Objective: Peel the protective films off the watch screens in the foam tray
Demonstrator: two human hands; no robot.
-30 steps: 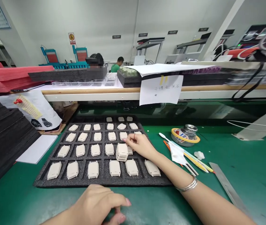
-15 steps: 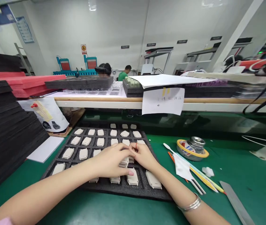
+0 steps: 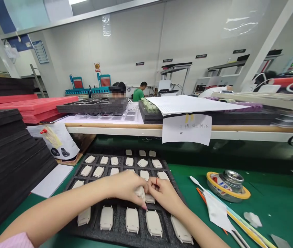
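Observation:
Below me lies a black foam tray (image 3: 120, 220) with rows of square pockets, most holding a cream watch case (image 3: 132, 219) with lugs at its ends. Over the tray's right half, my left hand (image 3: 128, 186) is closed around another cream watch case (image 3: 140, 193), its thumb pointing down along the near side. My right hand (image 3: 165, 193), a red string on one finger, meets it from the right with curled fingertips. Whatever those fingertips pinch is hidden. Just under them sits a watch case (image 3: 150, 198) in its pocket.
Right of the tray lie a glass jar in a yellow-rimmed dish (image 3: 229, 186), a toothbrush (image 3: 200, 184), a white cloth (image 3: 215, 208) and cotton (image 3: 252, 219). Black foam stacks (image 3: 12, 165) rise at left. A shelf (image 3: 125, 131) crosses ahead; a person in green (image 3: 138, 93) sits beyond.
My view has tilted up, so the tray and shelf appear lower. Both hands stay together over the tray; the left has turned, its thumb now pointing down, and the held case sits more upright.

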